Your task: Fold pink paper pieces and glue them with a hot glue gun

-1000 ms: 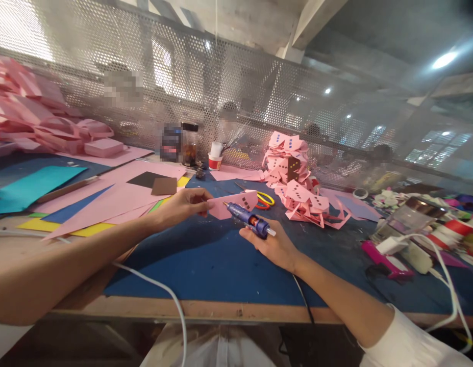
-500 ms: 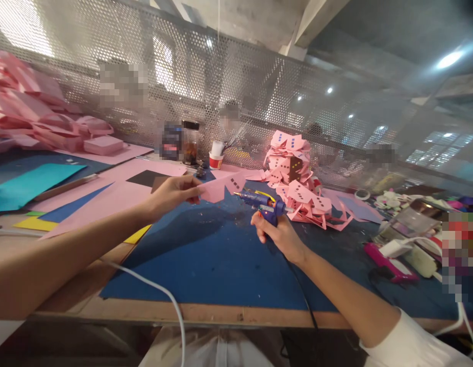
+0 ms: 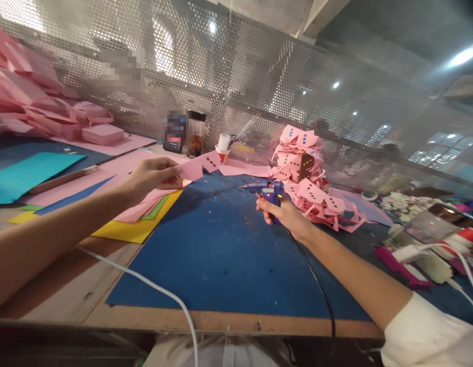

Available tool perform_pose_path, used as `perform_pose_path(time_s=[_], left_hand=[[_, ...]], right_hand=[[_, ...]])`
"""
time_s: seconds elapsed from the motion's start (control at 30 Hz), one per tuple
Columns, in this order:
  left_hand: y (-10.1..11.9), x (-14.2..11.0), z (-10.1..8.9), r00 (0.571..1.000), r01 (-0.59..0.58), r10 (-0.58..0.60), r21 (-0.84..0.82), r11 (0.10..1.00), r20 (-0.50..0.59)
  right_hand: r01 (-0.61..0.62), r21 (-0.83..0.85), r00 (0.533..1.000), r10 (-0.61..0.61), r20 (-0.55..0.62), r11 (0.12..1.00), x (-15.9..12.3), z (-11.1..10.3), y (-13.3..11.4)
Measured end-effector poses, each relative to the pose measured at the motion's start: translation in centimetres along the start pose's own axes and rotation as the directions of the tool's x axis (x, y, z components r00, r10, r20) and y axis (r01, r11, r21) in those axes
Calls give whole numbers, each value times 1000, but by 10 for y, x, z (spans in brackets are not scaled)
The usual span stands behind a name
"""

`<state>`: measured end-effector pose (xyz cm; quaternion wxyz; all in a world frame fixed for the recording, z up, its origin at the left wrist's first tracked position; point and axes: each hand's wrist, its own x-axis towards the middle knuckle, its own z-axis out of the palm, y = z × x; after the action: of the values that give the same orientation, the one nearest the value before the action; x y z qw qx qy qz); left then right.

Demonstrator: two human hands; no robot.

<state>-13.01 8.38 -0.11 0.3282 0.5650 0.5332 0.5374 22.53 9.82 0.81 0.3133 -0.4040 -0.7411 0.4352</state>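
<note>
My left hand [image 3: 154, 176] pinches a folded pink paper piece [image 3: 196, 168] with dark square dots at its far end, held above the left edge of the blue mat [image 3: 221, 260]. In my right hand [image 3: 284, 214] is a blue glue gun [image 3: 269, 189], its nozzle pointing left, apart from the paper. A black cord hangs from the gun and crosses the mat. Just behind the gun rises a tall heap of dotted pink paper pieces [image 3: 307, 163].
At left lie a teal sheet [image 3: 37, 171], a yellow sheet [image 3: 125, 230] and piled pink paper [image 3: 33, 97]. A jar [image 3: 196, 135] and a paper cup [image 3: 223, 153] stand before the mesh screen [image 3: 228, 71]. A white cable [image 3: 152, 288] crosses the front edge; a magenta box [image 3: 400, 267] lies right.
My left hand has moved left with the pink paper, away from the nozzle. The glue gun stays in my right hand and now points more level. The view has shifted slightly.
</note>
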Motion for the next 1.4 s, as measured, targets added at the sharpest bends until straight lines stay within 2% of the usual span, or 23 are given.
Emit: perform_pose_path(time_s=[0.13,0.27,0.5,0.73,0.97,1.4], left_hand=[[-4,-1,-2,1000,3,-2,-45,999,16],[-9,1,-3,999,28,-26,-70,997,35],[-6,0,-2,1000,21,-20,-66,998,20],[-7,-1,-1,998,36,-33,-72,997,49],[-5,-3,0,997,46,-43,-56,997,59],[-3,-6,2,996,23,-19,-38,999,82]], right_hand=[[-23,-7,997,24,67,1000,17,15,1],[-80,-13,993,81,84,997,18,23,2],[-96,-82,989,105,108,992,3,16,-1],[-147,-97,981,157,115,984,0,21,-7],[-100,-83,983,112,145,992,4,22,-2],[-96,-94,983,109,145,991,6,22,3]])
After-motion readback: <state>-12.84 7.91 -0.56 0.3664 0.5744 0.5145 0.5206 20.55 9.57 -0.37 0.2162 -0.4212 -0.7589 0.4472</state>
